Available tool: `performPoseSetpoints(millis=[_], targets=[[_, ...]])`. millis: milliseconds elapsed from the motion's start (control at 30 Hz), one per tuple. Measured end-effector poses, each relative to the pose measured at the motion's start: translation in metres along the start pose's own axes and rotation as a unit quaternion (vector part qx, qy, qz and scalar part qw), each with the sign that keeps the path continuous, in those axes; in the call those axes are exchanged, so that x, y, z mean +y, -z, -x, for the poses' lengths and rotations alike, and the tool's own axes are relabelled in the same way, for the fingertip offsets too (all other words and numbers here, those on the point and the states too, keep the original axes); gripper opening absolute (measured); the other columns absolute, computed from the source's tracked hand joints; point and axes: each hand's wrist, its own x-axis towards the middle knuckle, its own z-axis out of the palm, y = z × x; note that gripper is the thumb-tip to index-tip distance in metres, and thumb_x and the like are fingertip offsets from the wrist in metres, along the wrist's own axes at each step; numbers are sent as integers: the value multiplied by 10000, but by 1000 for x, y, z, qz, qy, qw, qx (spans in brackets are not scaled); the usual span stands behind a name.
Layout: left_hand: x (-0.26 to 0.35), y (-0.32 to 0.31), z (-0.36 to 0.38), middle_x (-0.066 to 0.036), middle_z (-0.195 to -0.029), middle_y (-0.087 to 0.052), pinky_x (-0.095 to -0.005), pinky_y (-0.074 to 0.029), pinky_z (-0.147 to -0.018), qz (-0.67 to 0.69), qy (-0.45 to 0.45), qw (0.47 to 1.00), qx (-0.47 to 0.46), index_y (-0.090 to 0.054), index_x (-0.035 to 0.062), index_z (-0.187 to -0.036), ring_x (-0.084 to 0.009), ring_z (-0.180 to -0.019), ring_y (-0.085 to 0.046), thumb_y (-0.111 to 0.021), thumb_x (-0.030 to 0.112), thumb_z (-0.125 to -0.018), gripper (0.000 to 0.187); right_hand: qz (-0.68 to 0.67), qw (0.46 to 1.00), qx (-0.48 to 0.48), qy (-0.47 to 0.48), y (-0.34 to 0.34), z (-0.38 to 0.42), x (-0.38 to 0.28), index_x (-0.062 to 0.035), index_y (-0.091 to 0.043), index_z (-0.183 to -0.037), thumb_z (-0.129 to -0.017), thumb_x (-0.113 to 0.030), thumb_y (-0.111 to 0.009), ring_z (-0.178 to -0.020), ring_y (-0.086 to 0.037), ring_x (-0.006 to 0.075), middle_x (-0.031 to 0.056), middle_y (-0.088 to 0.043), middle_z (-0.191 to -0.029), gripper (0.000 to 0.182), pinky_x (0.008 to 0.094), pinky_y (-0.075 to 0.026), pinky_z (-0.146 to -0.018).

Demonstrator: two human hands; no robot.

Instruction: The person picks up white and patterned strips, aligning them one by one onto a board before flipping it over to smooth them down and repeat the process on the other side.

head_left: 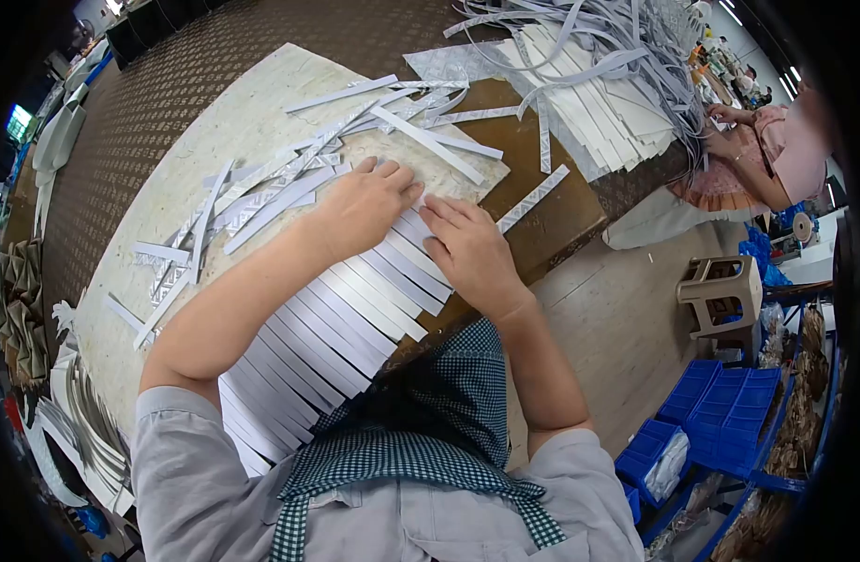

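Note:
A row of white strips (322, 342) lies side by side on the pale board (261, 112), its lower ends hanging toward my apron. My left hand (369, 206) rests at the upper ends of the row, fingers bent and closed on a white strip, the tips partly hidden. Close beside it, my right hand (472, 248) grips the right end of the row with bent fingers, thumb below them. The two hands' fingertips nearly meet. Beyond them lies a loose heap of patterned strips (280, 183), crossing one another.
A brown board (561, 201) sits under the pale one at the right. Stacked white strips (589, 103) and a tangle of grey strips (627, 47) lie at the back. A person (767, 155) works at the right. A stool (720, 295) and blue crates (720, 403) stand beyond.

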Motion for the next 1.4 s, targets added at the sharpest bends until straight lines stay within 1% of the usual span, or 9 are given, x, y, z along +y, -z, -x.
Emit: performPoseSetpoints(millis=[100, 200, 433, 633, 733, 833, 967, 1267, 1400], targets=[[11, -9, 12, -144, -1417, -534, -445, -387, -1114, 76, 57, 995, 37, -594, 10, -1324, -282, -1350, -464, -555, 67, -883, 446, 47, 998, -35, 16, 22, 10, 5, -39, -708, -1113, -866, -172, -673, -1177, -579, 258, 95, -686, -1219, 283, 429, -411, -1053], [10, -14, 28, -193, -1551, -396, -495, -310, -1175, 127, 53, 990, 32, -472, -4, -1439, -331, -1469, -327, -540, 163, -932, 538, 88, 995, -38, 26, 27, 10, 3, -31, -708, -1100, -878, -160, -649, -1159, -589, 253, 100, -690, -1199, 263, 428, -412, -1046], [28, -20, 34, -234, -1596, -299, -540, -255, -1184, 102, 90, 989, 52, -375, -69, -1480, -370, -1500, -254, -500, 574, -965, 834, 97, 992, -5, 81, -14, -14, 1, 20, -664, -1162, -885, -114, -551, -1174, -597, 272, 134, -664, -1239, 329, 419, -431, -1029], [31, -22, 34, -170, -1615, -297, -567, -233, -1186, 78, 73, 993, 51, -395, 45, -1513, -379, -1507, -225, -441, 664, -953, 836, 116, 989, -56, 70, 27, 19, 6, -12, -674, -1164, -899, -205, -629, -1247, -564, 266, 141, -646, -1286, 331, 439, -414, -1059], [31, -19, 33, -106, -1650, -238, -576, -194, -1201, 75, 80, 994, 10, -330, 120, -1560, -369, -1526, -166, -422, 681, -957, 829, 78, 994, -62, 41, 27, 16, 5, -15, -672, -1137, -895, -214, -659, -1259, -554, 287, 157, -633, -1306, 313, 437, -413, -1070], [32, -23, 34, -117, -1618, -313, -578, -233, -1184, 75, 75, 993, 55, -424, 104, -1511, -380, -1504, -230, -421, 678, -952, 801, -1, 999, -33, -28, 6, -4, 6, -7, -629, -1173, -867, -183, -690, -1278, -538, 321, 176, -608, -1338, 359, 432, -414, -1080], [31, -27, 38, -119, -1612, -325, -582, -240, -1178, 76, 66, 993, 57, -440, 101, -1501, -376, -1500, -237, -436, 676, -947, 799, 67, 997, 16, -28, -16, 8, 0, -16, -591, -1232, -859, -202, -699, -1292, -531, 321, 164, -577, -1387, 431, 427, -414, -1080], [54, -15, 61, -112, -1591, -367, -603, -268, -1154, 98, 41, 991, 80, -498, 89, -1456, -353, -1489, -278, -526, 615, -930, 744, 119, 993, -18, -23, 15, 41, -33, -51, -626, -1283, -836, -251, -714, -1267, -502, 278, 132, -526, -1445, 497, 493, -321, -1134], [51, -15, 60, -101, -1629, -298, -609, -231, -1169, 101, 46, 993, 44, -392, 113, -1531, -343, -1518, -216, -523, 607, -933, 786, 63, 997, 36, -32, 20, 44, -45, -26, -595, -1334, -848, -272, -710, -1347, -464, 296, 133, -483, -1496, 557, 526, -310, -1137]])
